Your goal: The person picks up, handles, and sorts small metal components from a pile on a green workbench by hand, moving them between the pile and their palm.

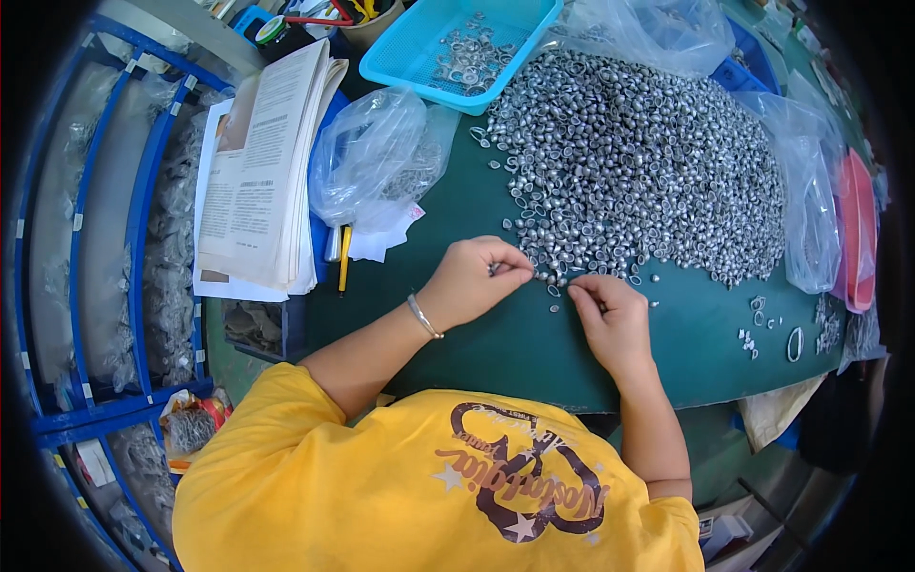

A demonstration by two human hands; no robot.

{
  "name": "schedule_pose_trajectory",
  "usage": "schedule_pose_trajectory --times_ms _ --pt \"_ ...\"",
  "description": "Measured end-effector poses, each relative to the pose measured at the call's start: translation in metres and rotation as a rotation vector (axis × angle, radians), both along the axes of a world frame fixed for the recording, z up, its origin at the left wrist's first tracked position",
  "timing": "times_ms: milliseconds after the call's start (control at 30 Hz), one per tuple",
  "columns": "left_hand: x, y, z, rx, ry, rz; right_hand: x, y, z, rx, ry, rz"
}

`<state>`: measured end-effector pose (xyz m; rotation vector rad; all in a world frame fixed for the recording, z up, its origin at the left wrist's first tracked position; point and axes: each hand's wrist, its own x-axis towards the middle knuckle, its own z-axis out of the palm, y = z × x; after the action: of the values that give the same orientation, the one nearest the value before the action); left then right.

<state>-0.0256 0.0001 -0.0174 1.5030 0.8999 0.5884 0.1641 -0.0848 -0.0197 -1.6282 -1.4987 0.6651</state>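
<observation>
A wide heap of small silver metal rings (639, 153) covers the far middle and right of the green table. At its near edge my left hand (483, 275) is closed, thumb and fingertips pinched together; a small metallic bit shows by its curled fingers, too small to name. A short gap to the right, my right hand (610, 313) is closed too, its thumb against the bent index finger, and what it may hold is hidden. A few loose rings lie between the fingertips of both hands. A silver bracelet (425, 316) circles my left wrist.
Beyond the heap's left edge stands a light-blue basket (419, 84) with some rings. Plastic bags (381, 157), an open booklet (255, 181) and a yellow pen (345, 257) lie left. Red trays (857, 234) stand far right; blue shelving (143, 210) rises at left.
</observation>
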Motion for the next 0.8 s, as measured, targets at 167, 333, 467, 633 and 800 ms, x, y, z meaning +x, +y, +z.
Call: schedule_pose_trajectory --times_ms 167,333,467,633,800 --pt "0.012 -0.011 -0.009 0.665 0.299 -0.02 -0.01 0.004 0.0 0.057 -0.3 0.04" --pt "0.012 -0.012 -0.008 0.542 0.202 -0.018 -0.005 0.002 -0.007 0.154 -0.175 0.043" --pt "0.002 -0.012 0.001 -0.379 -0.19 -0.005 0.002 -0.005 0.004 -0.318 1.013 0.044" --pt "0.003 -0.016 -0.005 -1.012 -0.622 -0.098 0.006 -0.009 -0.001 -0.362 1.511 0.17" --pt "0.003 -0.02 -0.008 -1.133 -0.748 -0.125 0.008 -0.01 -0.002 -0.398 1.653 0.19"
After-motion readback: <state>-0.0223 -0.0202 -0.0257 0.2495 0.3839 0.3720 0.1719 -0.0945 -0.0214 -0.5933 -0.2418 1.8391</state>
